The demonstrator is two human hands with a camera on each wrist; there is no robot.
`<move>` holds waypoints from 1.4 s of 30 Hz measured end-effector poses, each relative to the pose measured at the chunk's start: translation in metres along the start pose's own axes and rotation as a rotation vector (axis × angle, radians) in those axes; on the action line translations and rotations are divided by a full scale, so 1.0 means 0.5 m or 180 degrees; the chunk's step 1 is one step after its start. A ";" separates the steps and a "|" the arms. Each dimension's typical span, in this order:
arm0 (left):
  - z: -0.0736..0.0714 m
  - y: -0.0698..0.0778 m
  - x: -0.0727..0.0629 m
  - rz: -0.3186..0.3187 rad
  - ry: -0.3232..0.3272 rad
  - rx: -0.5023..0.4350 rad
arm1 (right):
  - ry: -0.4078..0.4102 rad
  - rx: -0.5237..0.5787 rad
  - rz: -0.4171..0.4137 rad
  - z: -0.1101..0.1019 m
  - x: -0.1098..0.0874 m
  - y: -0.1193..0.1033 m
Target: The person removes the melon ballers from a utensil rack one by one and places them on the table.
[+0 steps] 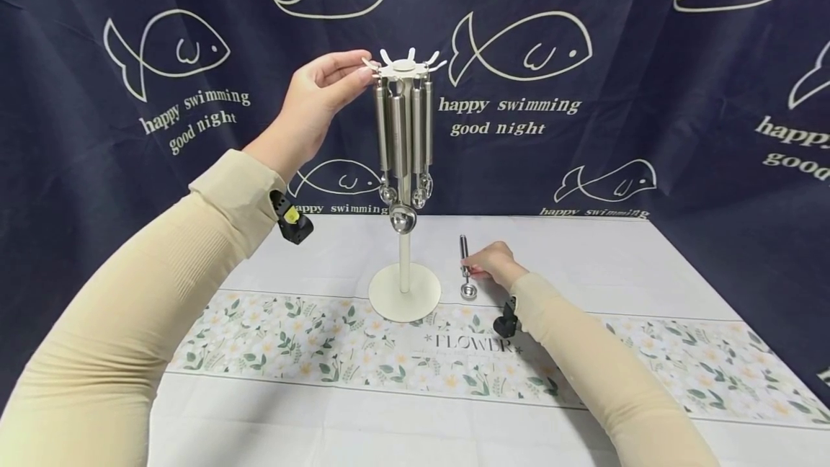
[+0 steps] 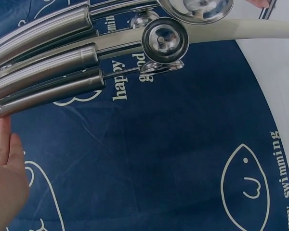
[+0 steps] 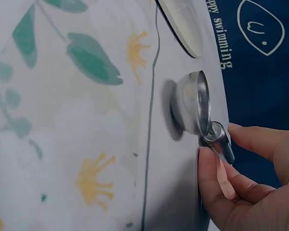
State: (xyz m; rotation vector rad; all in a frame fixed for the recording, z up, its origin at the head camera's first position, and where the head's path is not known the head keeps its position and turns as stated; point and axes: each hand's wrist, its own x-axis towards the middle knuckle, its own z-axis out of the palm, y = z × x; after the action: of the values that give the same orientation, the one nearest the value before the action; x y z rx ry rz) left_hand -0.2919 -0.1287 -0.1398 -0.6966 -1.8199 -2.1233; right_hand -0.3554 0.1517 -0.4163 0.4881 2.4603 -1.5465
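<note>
A cream hanging rack (image 1: 405, 251) on a round base stands upright, with several steel measuring spoons (image 1: 398, 135) hung from its top ring. My left hand (image 1: 327, 92) is at the ring's left side, thumb and fingertips pinching a hook there. In the left wrist view this hand (image 2: 7, 173) shows below the handle ends, its grip on the hook out of frame. Right of the base, my right hand (image 1: 494, 264) holds a single measuring spoon (image 1: 468, 290) by its handle. The right wrist view shows its round bowl (image 3: 190, 103) close over the tablecloth, fingers and thumb about the handle.
The white tablecloth (image 1: 272, 409) carries a printed flower band (image 1: 285, 341) across its middle. A dark blue curtain (image 1: 648, 128) with fish drawings hangs behind the table. Black wrist mounts sit on both of my cuffs.
</note>
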 end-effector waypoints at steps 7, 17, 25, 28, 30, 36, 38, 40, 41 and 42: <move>-0.002 0.000 -0.002 0.0002 -0.0025 0.0108 | -0.0091 0.0403 -0.0067 -0.030 -0.006 -0.014; -0.003 0.007 0.001 0.0062 -0.0051 0.0166 | -0.0388 0.0854 -0.0648 -0.074 -0.015 -0.062; 0.001 0.007 0.000 0.0062 -0.0016 0.0230 | -0.0701 0.1288 -0.0775 -0.092 -0.038 -0.108; 0.000 0.008 -0.001 0.0027 -0.0016 0.0261 | -0.0853 0.1483 -0.0800 -0.101 -0.053 -0.134; 0.000 0.010 -0.002 0.0002 -0.0022 0.0261 | -0.0900 0.1531 -0.0813 -0.106 -0.064 -0.153; 0.000 0.011 -0.001 -0.0021 -0.0049 0.0225 | -0.1029 0.1574 -0.0910 -0.111 -0.093 -0.204; -0.001 0.010 -0.001 -0.0022 -0.0054 0.0231 | -0.1111 0.1605 -0.0965 -0.111 -0.102 -0.219; -0.001 0.009 -0.001 -0.0025 -0.0055 0.0245 | -0.1202 0.1626 -0.1042 -0.112 -0.112 -0.233; -0.001 0.009 -0.001 -0.0025 -0.0053 0.0255 | -0.1241 0.1645 -0.1088 -0.113 -0.117 -0.239; -0.001 0.008 -0.001 -0.0022 -0.0053 0.0264 | -0.1259 0.1649 -0.1137 -0.113 -0.122 -0.245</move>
State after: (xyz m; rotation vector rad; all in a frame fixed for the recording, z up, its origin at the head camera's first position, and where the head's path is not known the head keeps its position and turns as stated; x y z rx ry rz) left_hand -0.2896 -0.1302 -0.1364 -0.6910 -1.9096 -2.0389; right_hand -0.3445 0.1429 -0.2689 -0.1984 1.9070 -2.1817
